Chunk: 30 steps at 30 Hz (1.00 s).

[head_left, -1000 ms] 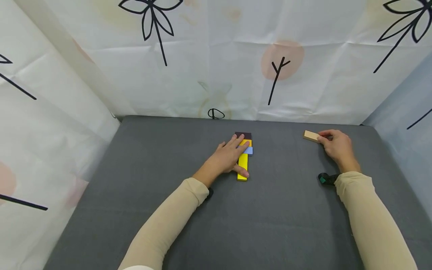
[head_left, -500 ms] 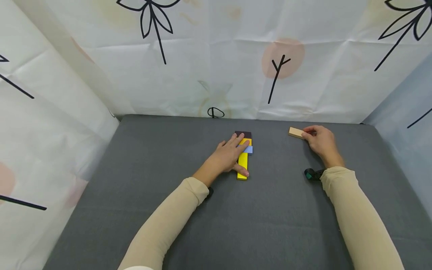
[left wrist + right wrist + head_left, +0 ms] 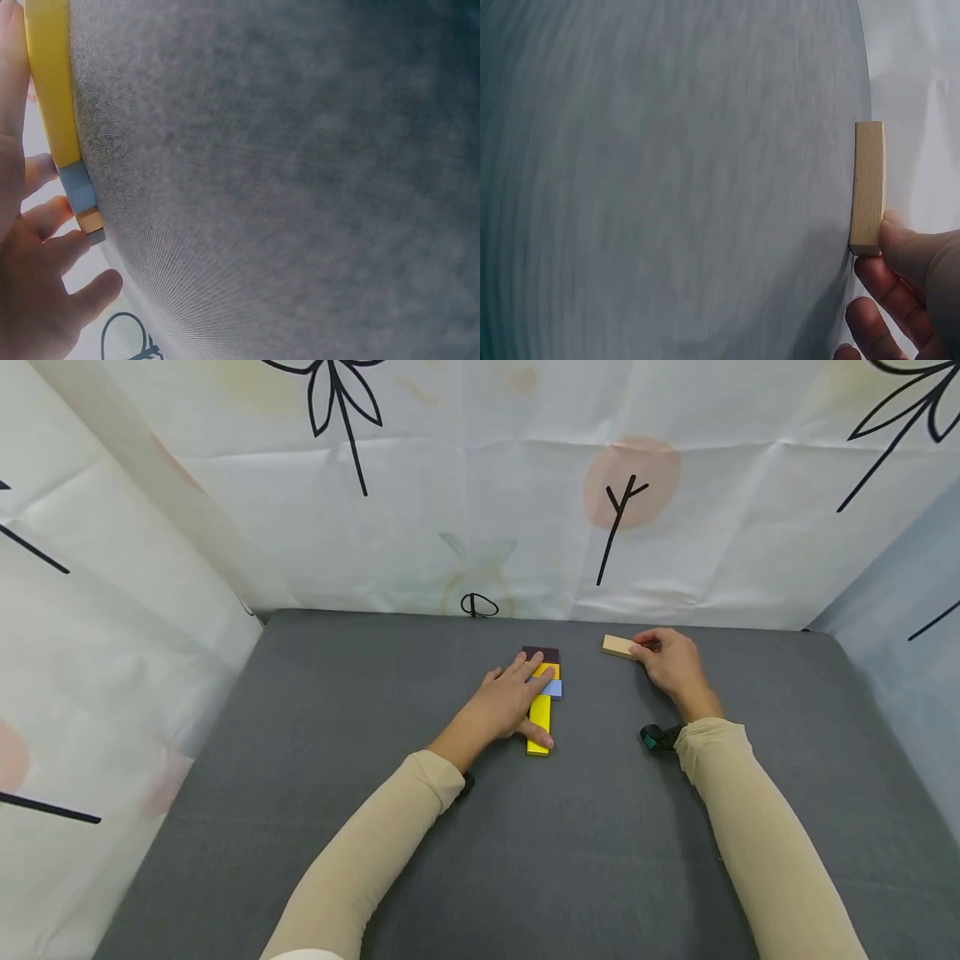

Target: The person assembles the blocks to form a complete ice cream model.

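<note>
My left hand (image 3: pixel 495 706) lies spread with straight fingers over a column of flat wooden blocks on the table. From near to far they are a long yellow block (image 3: pixel 538 710), a light blue block (image 3: pixel 555 688) set crosswise, an orange-yellow block (image 3: pixel 553 671) and a dark brown block (image 3: pixel 542 654). Fingers partly cover the column in the head view; the left wrist view shows its yellow side (image 3: pixel 54 90). To the right, my right hand (image 3: pixel 675 670) pinches a plain wooden block (image 3: pixel 617 647) by its right end. In the right wrist view thumb and forefinger hold that block's lower end.
A dark grey cloth covers the table (image 3: pixel 465 877). White printed fabric (image 3: pixel 420 527) hangs along the back and sides, close behind the dark block. A black wrist camera (image 3: pixel 660 737) sticks out from the right sleeve.
My right hand has moved left with the plain wooden block, closer to the column. My left hand stays in place over the blocks. The head view has tilted slightly.
</note>
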Motion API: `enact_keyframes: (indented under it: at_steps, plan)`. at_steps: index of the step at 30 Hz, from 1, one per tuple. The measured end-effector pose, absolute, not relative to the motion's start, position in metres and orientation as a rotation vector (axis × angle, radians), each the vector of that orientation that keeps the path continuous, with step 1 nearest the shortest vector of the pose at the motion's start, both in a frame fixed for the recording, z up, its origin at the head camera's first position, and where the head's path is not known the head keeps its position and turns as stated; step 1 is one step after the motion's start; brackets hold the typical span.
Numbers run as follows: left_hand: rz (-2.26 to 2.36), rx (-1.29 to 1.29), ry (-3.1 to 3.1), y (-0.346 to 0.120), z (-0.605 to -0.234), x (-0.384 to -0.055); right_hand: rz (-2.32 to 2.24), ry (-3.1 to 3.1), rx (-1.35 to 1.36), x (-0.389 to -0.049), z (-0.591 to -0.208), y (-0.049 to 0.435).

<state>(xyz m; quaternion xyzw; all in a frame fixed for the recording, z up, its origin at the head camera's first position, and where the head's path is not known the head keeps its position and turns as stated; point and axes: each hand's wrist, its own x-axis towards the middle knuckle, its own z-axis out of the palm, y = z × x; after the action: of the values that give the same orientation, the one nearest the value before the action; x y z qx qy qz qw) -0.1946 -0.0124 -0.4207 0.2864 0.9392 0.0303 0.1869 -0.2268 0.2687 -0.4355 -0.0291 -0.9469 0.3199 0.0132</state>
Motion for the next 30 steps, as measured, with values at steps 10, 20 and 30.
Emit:
enact_keyframes:
  at_steps: [10,20,30]
  plan:
    - [0.097,0.813,2.647,-0.013,-0.422,-0.196,1.016,-2.950,-0.024,-0.235,-0.437,0.246]
    - [0.079,0.789,2.647,-0.012,-0.423,-0.197,1.022,-2.963,0.011,-0.244,-0.440,0.222]
    - [0.091,0.808,2.652,-0.013,-0.422,-0.196,1.050,-2.974,0.019,-0.247,-0.439,0.204]
